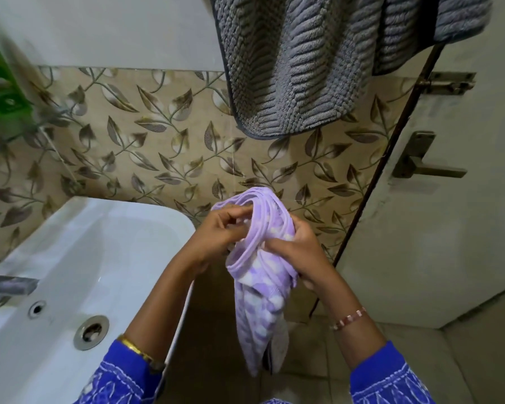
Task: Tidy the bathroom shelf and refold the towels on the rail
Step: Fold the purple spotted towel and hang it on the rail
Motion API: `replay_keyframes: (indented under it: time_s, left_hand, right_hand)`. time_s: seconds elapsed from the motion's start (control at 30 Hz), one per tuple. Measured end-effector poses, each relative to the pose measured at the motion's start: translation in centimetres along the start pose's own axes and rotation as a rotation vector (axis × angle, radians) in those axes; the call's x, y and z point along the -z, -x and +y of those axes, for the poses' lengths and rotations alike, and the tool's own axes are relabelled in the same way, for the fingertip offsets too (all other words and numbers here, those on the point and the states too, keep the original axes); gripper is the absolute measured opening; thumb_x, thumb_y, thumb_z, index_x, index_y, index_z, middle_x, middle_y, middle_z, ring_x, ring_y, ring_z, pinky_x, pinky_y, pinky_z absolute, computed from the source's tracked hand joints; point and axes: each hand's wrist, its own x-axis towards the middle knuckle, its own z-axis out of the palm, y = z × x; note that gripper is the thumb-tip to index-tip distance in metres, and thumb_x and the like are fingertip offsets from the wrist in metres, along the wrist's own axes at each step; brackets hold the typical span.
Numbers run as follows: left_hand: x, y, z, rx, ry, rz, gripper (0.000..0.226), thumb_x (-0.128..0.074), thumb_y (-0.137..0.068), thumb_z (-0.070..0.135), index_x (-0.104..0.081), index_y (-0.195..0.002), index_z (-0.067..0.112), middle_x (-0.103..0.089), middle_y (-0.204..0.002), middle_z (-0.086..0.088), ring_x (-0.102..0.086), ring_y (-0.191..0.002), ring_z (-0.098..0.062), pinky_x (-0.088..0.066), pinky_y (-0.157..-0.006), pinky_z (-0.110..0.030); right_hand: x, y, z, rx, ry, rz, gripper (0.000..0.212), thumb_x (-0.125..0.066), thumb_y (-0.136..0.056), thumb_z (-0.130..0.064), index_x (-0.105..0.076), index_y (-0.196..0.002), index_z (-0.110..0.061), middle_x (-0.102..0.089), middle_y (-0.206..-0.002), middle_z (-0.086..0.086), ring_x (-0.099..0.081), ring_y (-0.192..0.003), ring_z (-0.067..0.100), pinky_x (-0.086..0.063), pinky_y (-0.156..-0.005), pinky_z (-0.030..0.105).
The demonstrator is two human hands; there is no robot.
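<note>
Between your two hands, beside the white sink: lilac towel, bunched, hems gathered up top, tail hanging free, probably so you can find its edges for refolding. Left hand pinches the gathered edge, right hand is closed round the bundle. Grey ribbed towel hangs above, its rail cut off; shelf unseen, green object blurred.

The sink sat at the lower left, against the tiled wall behind it, with the tap at its left edge and the drain in its basin. A hanging towel hung above, to the right of centre. The door stood at the right, its handle below the latch. Between sink and door, both hands held a small towel over the floor, left hand left of it, right hand right.
</note>
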Motion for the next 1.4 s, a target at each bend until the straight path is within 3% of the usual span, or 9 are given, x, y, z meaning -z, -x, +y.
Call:
replay_keyframes:
  time_s: [0.1, 0.3, 0.47, 0.77, 0.87, 1.0, 1.1, 1.2, 1.4]
  left_hand:
    - [-0.5, 0.2, -0.9, -0.059, -0.072, 0.038, 0.037, -0.057, -0.086, 0.006, -0.058, -0.122, 0.016, -0.063, -0.118, -0.01, -0.059, -0.103, -0.018, -0.048, -0.092, -0.032]
    - [-2.6, 1.3, -1.8, 0.058, 0.393, 0.129, 0.03, -0.039, -0.096, 0.018, -0.063, -0.107, 0.003, -0.075, -0.081, 0.004, -0.07, -0.075, -0.009, -0.056, -0.064, -0.019]
    - [-4.0, 1.6, -2.1, 0.018, 0.599, 0.026, 0.043, -0.052, -0.082, 0.04, -0.062, -0.109, 0.009, -0.075, -0.095, -0.002, -0.07, -0.089, -0.014, -0.057, -0.073, -0.024]
    - [-5.2, 2.2, -3.0, 0.037, 0.487, 0.159, 0.026, -0.05, -0.09, 0.023, -0.066, -0.106, 0.01, -0.071, -0.104, -0.014, -0.065, -0.101, -0.028, -0.051, -0.093, -0.039]
    - [-4.9, 2.5, -3.1, 0.061, 0.468, 0.162, 0.028, -0.038, -0.096, 0.019, -0.065, -0.1, 0.015, -0.075, -0.091, -0.002, -0.071, -0.088, -0.015, -0.057, -0.077, -0.024]
    - [-4.7, 2.9, -2.6, 0.131, 0.49, 0.192, 0.029, -0.038, -0.097, 0.022, -0.061, -0.113, 0.015, -0.071, -0.106, -0.008, -0.067, -0.1, -0.021, -0.053, -0.09, -0.034]
    - [-4.8, 2.8, -2.3, 0.167, 0.558, 0.247, 0.031, -0.038, -0.097, 0.023, -0.058, -0.117, 0.011, -0.069, -0.109, -0.009, -0.067, -0.099, -0.021, -0.053, -0.089, -0.035]
    - [-4.1, 2.7, -1.1, 0.214, 0.613, 0.388, 0.026, -0.038, -0.097, 0.023, -0.061, -0.097, 0.011, -0.068, -0.097, -0.008, -0.067, -0.084, -0.019, -0.055, -0.074, -0.031]
    - [0.6, 3.2, -1.6, 0.28, 0.558, 0.652, 0.032, -0.038, -0.096, 0.021, -0.054, -0.117, 0.005, -0.057, -0.125, -0.017, -0.056, -0.106, -0.03, -0.044, -0.091, -0.039]
  right_hand:
    - [0.6, -0.1, -0.2, -0.021, -0.078, 0.012, 0.036, -0.065, -0.072, 0.01, -0.062, -0.086, -0.023, -0.071, -0.079, -0.008, -0.068, -0.073, 0.005, -0.054, -0.064, 0.019]
    - [1.4, 0.0, -0.3, -0.082, -0.182, 0.054, 0.044, -0.07, -0.065, -0.026, -0.056, -0.105, -0.017, -0.068, -0.103, 0.007, -0.067, -0.091, 0.019, -0.054, -0.073, 0.03]
    - [1.5, 0.2, -0.2, -0.048, -0.197, 0.026, 0.027, -0.069, -0.078, -0.014, -0.059, -0.102, -0.02, -0.07, -0.101, 0.006, -0.068, -0.091, 0.017, -0.055, -0.077, 0.029]
    - [0.2, 0.7, 0.1, 0.065, 0.352, 0.011, 0.074, -0.066, -0.059, -0.048, -0.051, -0.126, -0.021, -0.053, -0.123, 0.005, -0.057, -0.111, 0.017, -0.049, -0.094, 0.041]
    - [0.1, 0.8, -0.1, 0.068, 0.537, 0.003, 0.079, -0.054, -0.06, -0.043, -0.043, -0.133, -0.017, -0.057, -0.122, 0.006, -0.058, -0.107, 0.021, -0.05, -0.091, 0.04]
    - [0.0, 1.0, 0.1, 0.041, 0.625, 0.102, 0.051, -0.044, -0.081, -0.02, -0.041, -0.132, -0.014, -0.063, -0.098, 0.009, -0.061, -0.082, 0.022, -0.052, -0.072, 0.035]
    - [-0.3, 1.3, -0.1, 0.023, 0.531, 0.25, 0.017, -0.038, -0.088, -0.005, -0.046, -0.101, -0.01, -0.052, -0.073, 0.004, -0.049, -0.064, 0.021, -0.037, -0.053, 0.028]
    - [1.0, 0.5, 0.7, -0.071, 0.339, 0.402, 0.019, -0.037, -0.085, 0.002, -0.054, -0.093, -0.004, -0.053, -0.073, 0.007, -0.047, -0.063, 0.019, -0.036, -0.052, 0.024]
    - [6.4, -0.1, 1.3, -0.174, 0.131, 0.735, 0.02, -0.037, -0.075, 0.009, -0.058, -0.077, 0.009, -0.048, -0.061, 0.01, -0.047, -0.049, 0.011, -0.033, -0.05, 0.022]
